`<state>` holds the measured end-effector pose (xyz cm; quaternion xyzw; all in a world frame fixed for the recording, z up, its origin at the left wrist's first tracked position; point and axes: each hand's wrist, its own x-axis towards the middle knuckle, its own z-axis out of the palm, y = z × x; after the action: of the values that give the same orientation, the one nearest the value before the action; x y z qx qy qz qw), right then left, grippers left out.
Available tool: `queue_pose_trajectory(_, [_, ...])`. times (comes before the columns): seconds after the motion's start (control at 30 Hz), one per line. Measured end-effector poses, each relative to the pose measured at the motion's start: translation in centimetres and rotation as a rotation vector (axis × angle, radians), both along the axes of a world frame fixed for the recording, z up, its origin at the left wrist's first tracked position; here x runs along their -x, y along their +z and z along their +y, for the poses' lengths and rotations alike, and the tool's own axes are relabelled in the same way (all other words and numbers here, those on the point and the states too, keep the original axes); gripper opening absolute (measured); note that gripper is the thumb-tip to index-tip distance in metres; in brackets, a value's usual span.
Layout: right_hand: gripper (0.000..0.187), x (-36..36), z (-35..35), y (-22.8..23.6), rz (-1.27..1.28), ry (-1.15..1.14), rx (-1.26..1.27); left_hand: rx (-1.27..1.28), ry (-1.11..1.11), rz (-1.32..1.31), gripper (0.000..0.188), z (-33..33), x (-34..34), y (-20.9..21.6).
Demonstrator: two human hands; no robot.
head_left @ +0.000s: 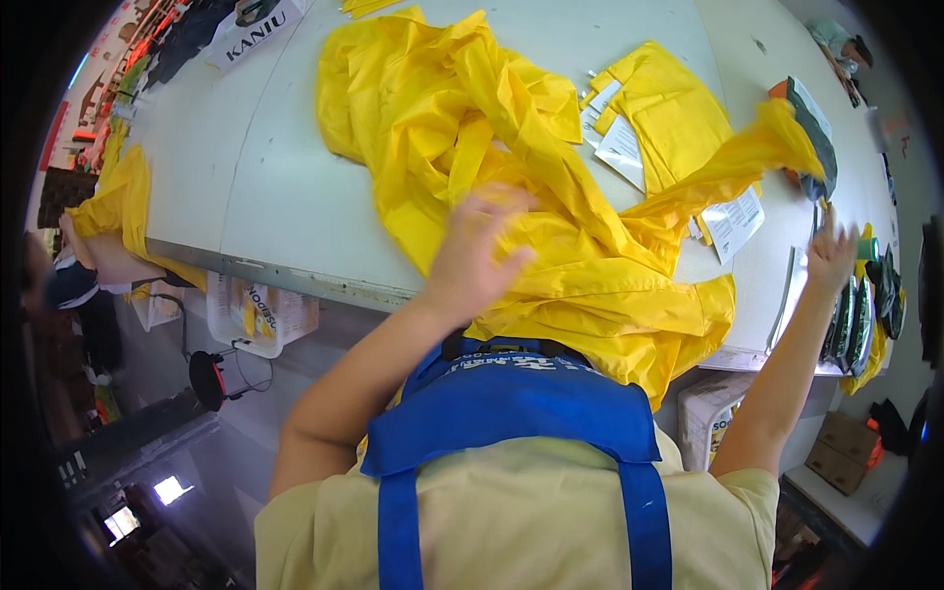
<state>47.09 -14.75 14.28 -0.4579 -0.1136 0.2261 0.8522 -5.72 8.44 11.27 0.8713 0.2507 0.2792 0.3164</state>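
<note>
A large yellow garment of thin, smooth fabric (423, 128) lies crumpled over the table and hangs over its near edge against my blue apron (511, 403). My left hand (482, 251) is over its near part, thumb and fingers apart, slightly blurred. One long sleeve-like piece of it (728, 162) stretches out to the right, its end smeared by motion. Just below that end is my right hand (831, 254), raised at the table's right side. Its fingers are blurred, and whether they hold anything is unclear.
Folded yellow garments (669, 108) with white printed cards (733, 224) lie beyond the sleeve. A dark grey packet (811, 133) and several dark packages (851, 324) are at the right. White plastic bins (264, 315) stand below the table edge (295, 280). Other people work at far left and far right.
</note>
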Motion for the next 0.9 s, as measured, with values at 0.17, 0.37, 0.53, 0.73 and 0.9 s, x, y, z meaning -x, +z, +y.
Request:
queue_pose_trajectory(0.17, [0.024,9.5,5.9,-1.3,-0.172,0.032,0.226,0.325,0.521,0.06,0.043,4.3,2.1,-11.1])
queue_pose_trajectory(0.37, [0.043,34.4,13.3,-3.9,-0.868,0.857,0.698,1.474,0.349,-0.773,0.031,6.8,1.1,-5.6])
queue_pose_trajectory(0.53, [0.017,32.0,12.0,-5.1,-1.335,1.009,0.884,1.75,0.226,-1.064,0.029,3.5,2.9,-4.9])
queue_pose_trajectory(0.73, [0.017,30.6,7.9,0.7,-1.371,1.418,0.988,0.723,0.302,-0.326,0.04,5.8,1.0,-8.5])
queue_pose_trajectory(0.9, [0.027,26.5,7.0,1.1,-0.891,1.104,1.226,-0.425,0.628,0.457,0.046,13.5,-1.7,-7.2])
